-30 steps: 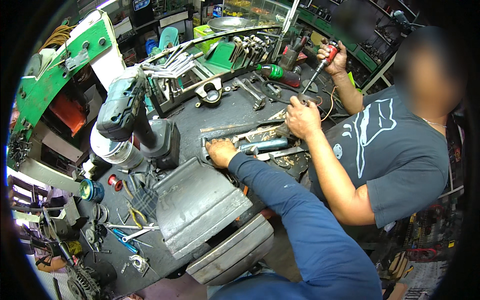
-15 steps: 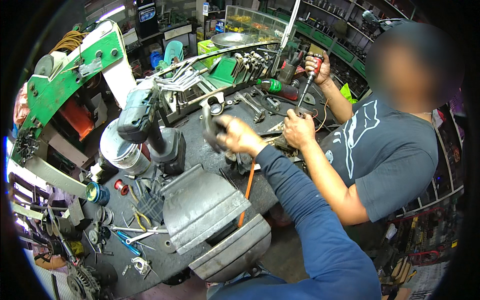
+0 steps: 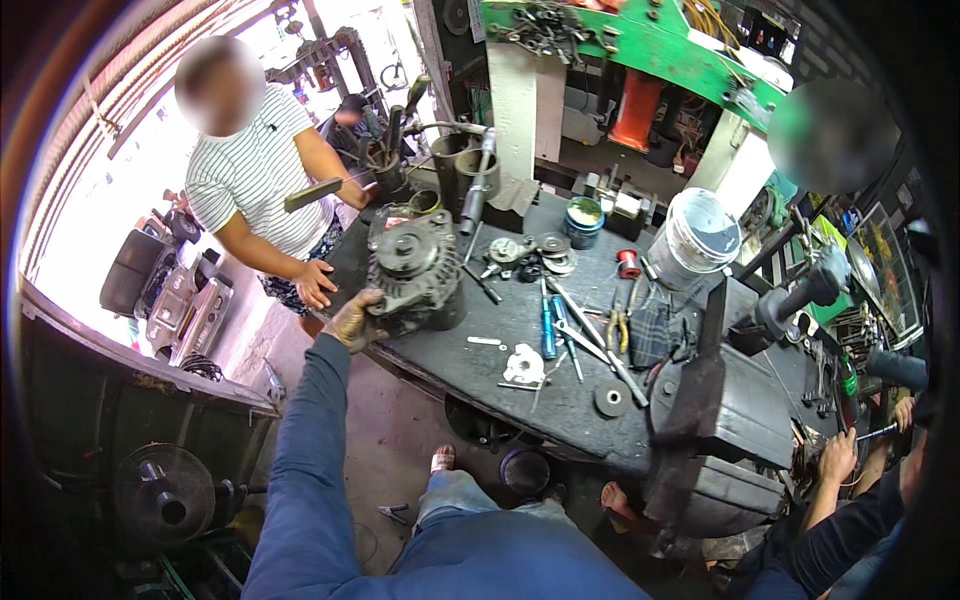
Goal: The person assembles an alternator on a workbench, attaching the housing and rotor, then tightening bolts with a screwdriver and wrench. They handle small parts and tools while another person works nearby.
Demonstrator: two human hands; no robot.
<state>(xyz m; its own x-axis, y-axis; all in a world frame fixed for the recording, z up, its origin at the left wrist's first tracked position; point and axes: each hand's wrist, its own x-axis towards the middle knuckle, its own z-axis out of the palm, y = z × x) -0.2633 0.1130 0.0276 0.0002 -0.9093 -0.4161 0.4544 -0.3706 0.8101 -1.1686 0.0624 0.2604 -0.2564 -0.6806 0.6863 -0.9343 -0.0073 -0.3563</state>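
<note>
My left hand (image 3: 352,320) reaches to the near edge of the bench and grips the lower side of an alternator (image 3: 405,265). The alternator has a round pulley on top and rests on a dark cylindrical part. My right arm, in a dark sleeve, runs toward the right rim; my right hand (image 3: 912,472) is dim there, and its fingers cannot be made out. Right of the alternator lie a pale cast part (image 3: 523,366), blue-handled tools (image 3: 548,325), wrenches (image 3: 600,345) and yellow-handled pliers (image 3: 618,328).
A large vise (image 3: 735,410) stands at the bench's right, a dark blurred shape across it. A white bucket (image 3: 693,240) and cordless tool (image 3: 800,295) are behind. One person in a striped shirt (image 3: 250,160) stands far left; another's hands (image 3: 838,458) work at right.
The view has swung left, toward the alternator and the striped-shirt person. My left hand has come into view on the alternator. My right hand has shifted to the dim right rim.
</note>
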